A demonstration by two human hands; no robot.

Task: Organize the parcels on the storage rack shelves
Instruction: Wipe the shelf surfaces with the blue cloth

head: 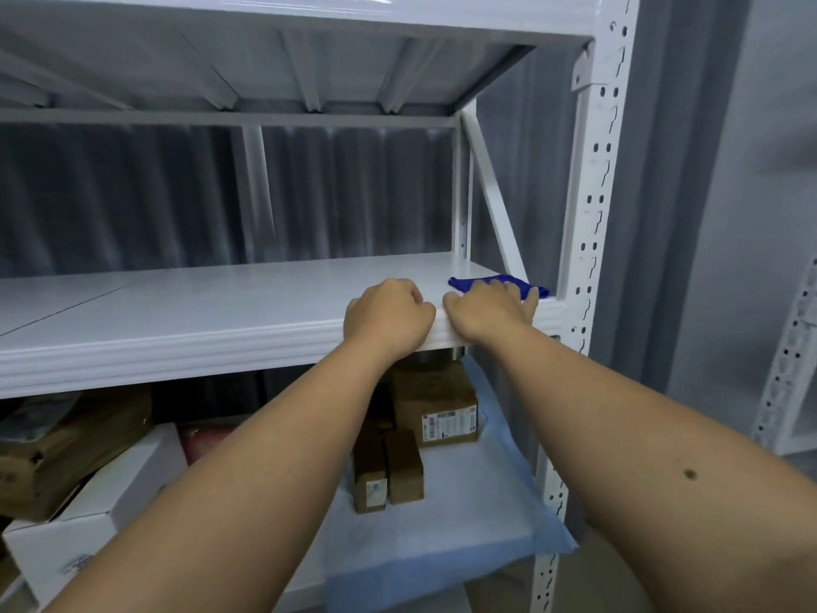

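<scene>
The brown cardboard parcels (435, 407) sit on the lower shelf over a pale blue sheet (464, 537); they look stiff and light (best grasped across opposite sides). Above, the left hand (389, 318) rests curled and empty on the white metal shelf (177, 303), while the right hand (490, 309) presses flat on a dark blue cloth (499, 283).
</scene>
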